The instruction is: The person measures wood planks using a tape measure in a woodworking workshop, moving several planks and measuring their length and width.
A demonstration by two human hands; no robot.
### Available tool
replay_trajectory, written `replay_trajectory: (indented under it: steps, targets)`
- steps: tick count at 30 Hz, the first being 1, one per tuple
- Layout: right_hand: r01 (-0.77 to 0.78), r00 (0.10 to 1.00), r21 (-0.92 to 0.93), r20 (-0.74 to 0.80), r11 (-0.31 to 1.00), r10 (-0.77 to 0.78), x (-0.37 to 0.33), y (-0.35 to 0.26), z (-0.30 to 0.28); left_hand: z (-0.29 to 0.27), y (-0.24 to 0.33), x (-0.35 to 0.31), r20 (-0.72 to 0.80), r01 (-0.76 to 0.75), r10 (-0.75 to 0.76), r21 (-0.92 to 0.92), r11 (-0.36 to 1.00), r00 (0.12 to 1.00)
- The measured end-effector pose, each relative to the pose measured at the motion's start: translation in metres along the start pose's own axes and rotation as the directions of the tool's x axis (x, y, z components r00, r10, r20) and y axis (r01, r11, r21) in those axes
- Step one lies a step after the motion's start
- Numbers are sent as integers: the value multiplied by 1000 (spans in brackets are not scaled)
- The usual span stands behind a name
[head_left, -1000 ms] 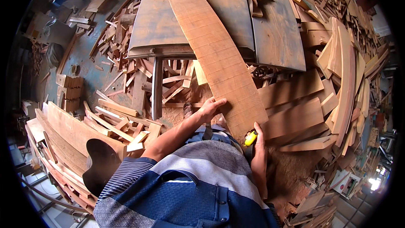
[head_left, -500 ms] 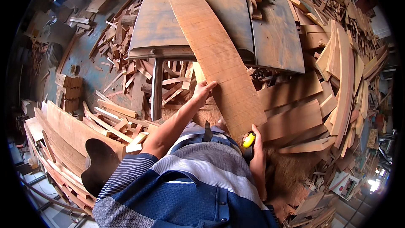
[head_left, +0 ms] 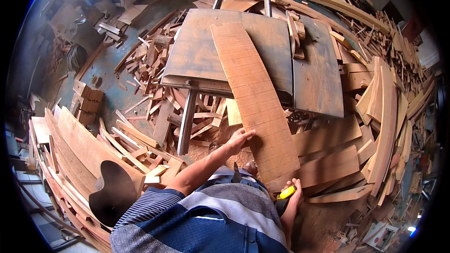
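A long, flat wooden board (head_left: 257, 98) with saw marks across its face lies slanted. Its far part rests on the saw table (head_left: 194, 47), while the near end juts out toward my waist. My left hand (head_left: 240, 141) grips the board's left edge, thumb on top and the other fingers out of sight beneath. By the near right corner, my right hand (head_left: 294, 197) is closed around a rounded yellow-and-black tape measure (head_left: 287, 192). Its fingertips are close to the board's end; whether they touch it I cannot tell.
Offcuts (head_left: 157, 56) are heaped left of the table and underneath. Curved planks (head_left: 382, 122) lean in a pile at the right, wide boards (head_left: 330, 166) lying beside it. More planks (head_left: 79, 136) stand at the near left. Small wood blocks (head_left: 296, 33) sit on the table.
The whole view has shifted, so the table, board and hands sit lower in the picture. Both hands keep their holds, and the board lies about the same on the table.
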State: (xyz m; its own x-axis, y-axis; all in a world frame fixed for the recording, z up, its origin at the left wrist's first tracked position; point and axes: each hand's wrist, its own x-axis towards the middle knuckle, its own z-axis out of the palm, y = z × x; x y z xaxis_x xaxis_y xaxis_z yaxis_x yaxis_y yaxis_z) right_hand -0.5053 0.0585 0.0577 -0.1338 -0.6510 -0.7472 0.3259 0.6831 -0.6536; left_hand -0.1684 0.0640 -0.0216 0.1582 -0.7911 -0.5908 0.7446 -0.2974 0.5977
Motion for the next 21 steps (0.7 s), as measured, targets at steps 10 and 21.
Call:
replay_trajectory:
  steps: [10,21]
  targets:
    - [60,912,-212,408,975,32,4,-22,78,28,-24,-39,136,220,-212,-50,974,968]
    - [179,805,-396,586,901,98,-10,3,156,3,-42,-32,64,236,-231,-76,969,971]
